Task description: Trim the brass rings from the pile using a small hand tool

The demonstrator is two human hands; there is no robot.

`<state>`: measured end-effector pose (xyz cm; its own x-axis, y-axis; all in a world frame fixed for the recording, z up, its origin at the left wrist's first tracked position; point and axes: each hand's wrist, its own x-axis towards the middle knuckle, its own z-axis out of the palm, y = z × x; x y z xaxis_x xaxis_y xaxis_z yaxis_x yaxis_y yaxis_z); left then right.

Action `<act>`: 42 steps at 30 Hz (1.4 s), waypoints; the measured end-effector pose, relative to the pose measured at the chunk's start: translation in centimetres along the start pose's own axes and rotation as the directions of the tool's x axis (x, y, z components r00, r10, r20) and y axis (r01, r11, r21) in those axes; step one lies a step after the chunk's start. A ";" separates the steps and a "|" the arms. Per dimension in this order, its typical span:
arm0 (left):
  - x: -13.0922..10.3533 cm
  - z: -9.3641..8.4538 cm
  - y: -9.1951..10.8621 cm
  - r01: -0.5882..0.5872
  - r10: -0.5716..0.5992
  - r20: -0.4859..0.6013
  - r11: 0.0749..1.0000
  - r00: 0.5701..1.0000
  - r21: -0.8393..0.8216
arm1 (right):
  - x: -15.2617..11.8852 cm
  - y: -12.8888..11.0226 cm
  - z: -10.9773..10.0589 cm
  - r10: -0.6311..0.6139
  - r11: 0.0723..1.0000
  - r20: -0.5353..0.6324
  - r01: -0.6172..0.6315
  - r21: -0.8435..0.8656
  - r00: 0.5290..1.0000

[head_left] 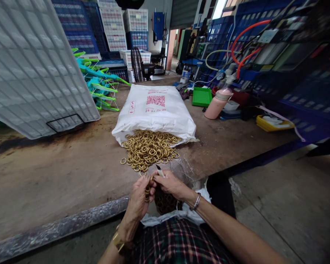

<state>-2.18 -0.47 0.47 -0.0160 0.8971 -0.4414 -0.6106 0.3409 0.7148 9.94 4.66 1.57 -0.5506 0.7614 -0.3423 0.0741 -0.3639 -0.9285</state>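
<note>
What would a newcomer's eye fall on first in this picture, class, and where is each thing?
Probably the heap of gold-coloured rings spilling from the white sack in the middle of the bench. Nearer the viewer, the left hand holds a few more rings, and the right hand a small dark-tipped tool. A bright green tray lies right of the sack.

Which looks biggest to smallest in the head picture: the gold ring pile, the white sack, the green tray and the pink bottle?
1. White sack
2. Gold ring pile
3. Pink bottle and green tray: too alike in size to rank.
</note>
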 end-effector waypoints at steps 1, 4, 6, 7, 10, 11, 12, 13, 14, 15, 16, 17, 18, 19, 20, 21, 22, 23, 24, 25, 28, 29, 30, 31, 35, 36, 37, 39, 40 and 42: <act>0.0 0.0 0.0 -0.003 0.003 0.000 1.000 1.000 0.002 | 0.0 0.1 0.0 0.016 1.000 -0.003 -0.016 0.011 1.000; 0.0 -0.2 -0.1 -0.016 0.015 0.020 1.000 1.000 0.015 | 0.1 0.3 -0.2 0.069 0.997 0.035 -0.070 0.042 0.997; 0.0 -0.3 -0.2 -0.026 0.025 0.034 0.999 0.999 0.027 | 0.2 0.5 -0.3 0.094 0.994 0.059 -0.097 0.055 0.994; 0.0 -0.3 -0.2 -0.028 0.027 0.037 0.999 0.999 0.033 | 0.2 0.5 -0.3 0.100 0.993 0.055 -0.103 0.055 0.993; 0.0 -0.3 -0.2 -0.028 0.027 0.028 0.999 0.999 0.032 | 0.3 0.6 -0.2 0.034 0.999 -0.029 -0.035 -0.025 0.999; 0.0 -0.3 -0.3 -0.029 0.029 0.019 0.999 0.999 0.026 | 0.3 0.6 -0.2 -0.028 0.996 -0.068 0.022 -0.089 0.997; 0.0 -0.3 -0.2 -0.030 0.030 0.008 0.999 1.000 0.020 | 0.4 0.5 -0.2 -0.109 0.981 -0.103 0.090 -0.169 0.989; 0.0 -0.2 -0.2 -0.032 0.032 -0.007 0.999 0.999 0.015 | 0.4 0.4 -0.3 -0.194 0.953 -0.122 0.157 -0.261 0.973; 0.0 -0.2 -0.2 -0.031 0.032 -0.023 0.999 0.999 0.012 | 0.4 0.2 -0.4 -0.274 0.910 -0.124 0.216 -0.354 0.954; 0.0 -0.1 -0.2 -0.030 0.030 -0.038 1.000 0.999 0.010 | 0.4 0.0 -0.5 -0.345 0.857 -0.111 0.264 -0.443 0.932; 0.1 0.0 -0.2 -0.028 0.029 -0.052 1.000 0.998 0.008 | 0.3 -0.1 -0.6 -0.405 0.794 -0.086 0.304 -0.526 0.910; 0.1 0.1 -0.2 -0.026 0.027 -0.066 1.000 0.997 0.006 | 0.3 -0.3 -0.8 -0.455 0.727 -0.051 0.337 -0.598 0.889; 0.1 0.2 -0.2 -0.026 0.026 -0.078 1.000 0.997 0.003 | 0.2 -0.5 -1.0 -0.493 0.659 -0.009 0.367 -0.657 0.870; 0.2 0.3 -0.2 -0.029 0.029 -0.091 1.000 0.995 -0.001 | 0.2 -0.7 -1.1 -0.522 0.596 0.036 0.395 -0.700 0.852; 0.2 0.4 -0.2 -0.037 0.036 -0.103 0.999 0.994 -0.005 | 0.1 -0.8 -1.3 -0.543 0.544 0.076 0.419 -0.727 0.837; 0.2 0.4 -0.2 -0.047 0.046 -0.112 0.999 0.993 -0.009 | 0.0 -1.0 -1.4 -0.553 0.507 0.108 0.436 -0.743 0.827; 0.2 0.4 -0.2 -0.055 0.054 -0.113 0.998 0.992 -0.012 | -0.1 -1.1 -1.5 -0.555 0.486 0.130 0.447 -0.751 0.822; 0.1 0.5 -0.2 -0.057 0.055 -0.104 0.998 0.993 -0.013 | -0.1 -1.3 -1.6 -0.552 0.477 0.144 0.453 -0.753 0.821; 0.1 0.5 -0.2 -0.051 0.050 -0.086 0.999 0.995 -0.010 | -0.2 -1.4 -1.7 -0.548 0.475 0.153 0.456 -0.753 0.822; 0.0 0.5 -0.2 -0.040 0.039 -0.061 0.999 0.997 -0.005 | -0.2 -1.5 -1.7 -0.542 0.475 0.162 0.459 -0.751 0.825; -0.1 0.3 0.0 -0.002 0.002 -0.003 1.000 1.000 0.012 | -0.2 -1.5 -1.5 -0.527 0.508 0.169 0.468 -0.723 0.833; -0.1 0.3 0.0 0.002 -0.002 0.000 1.000 1.000 0.015 | -0.2 -1.4 -1.4 -0.524 0.545 0.140 0.457 -0.703 0.840; -0.1 0.3 0.0 0.002 -0.002 -0.005 1.000 1.000 0.017 | -0.1 -1.2 -1.2 -0.518 0.593 0.098 0.439 -0.675 0.850; -0.1 0.2 0.1 -0.001 0.002 -0.013 1.000 1.000 0.019 | -0.1 -1.1 -1.1 -0.507 0.647 0.045 0.415 -0.640 0.861; 0.1 0.1 -0.2 -0.051 0.054 -0.072 0.998 0.996 0.038 | 0.2 -0.5 -0.6 -0.395 0.824 -0.118 0.294 -0.485 0.911; 0.1 0.1 -0.3 -0.071 0.076 -0.090 0.996 0.993 0.059 | 0.3 -0.3 -0.6 -0.351 0.857 -0.153 0.250 -0.450 0.924; 0.2 0.0 -0.5 -0.090 0.100 -0.103 0.992 0.990 0.093 | 0.4 -0.1 -0.6 -0.298 0.887 -0.184 0.201 -0.415 0.937; 0.3 -0.1 -0.8 -0.130 0.153 -0.110 0.973 0.982 0.193 | 0.5 0.1 -0.5 -0.181 0.937 -0.210 0.103 -0.334 0.961; 0.4 -0.2 -1.0 -0.149 0.179 -0.105 0.958 0.978 0.246 | 0.5 0.2 -0.5 -0.134 0.953 -0.205 0.069 -0.296 0.970; 0.4 -0.3 -1.2 -0.174 0.211 -0.081 0.929 0.974 0.325 | 0.5 0.3 -0.4 -0.096 0.969 -0.169 0.053 -0.241 0.981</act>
<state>-1.67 -0.58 -0.69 -0.2083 0.9232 -0.3230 -0.3070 0.2518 0.9178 10.01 5.16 1.07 -0.4064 0.8726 -0.2710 0.2430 -0.1827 -0.9527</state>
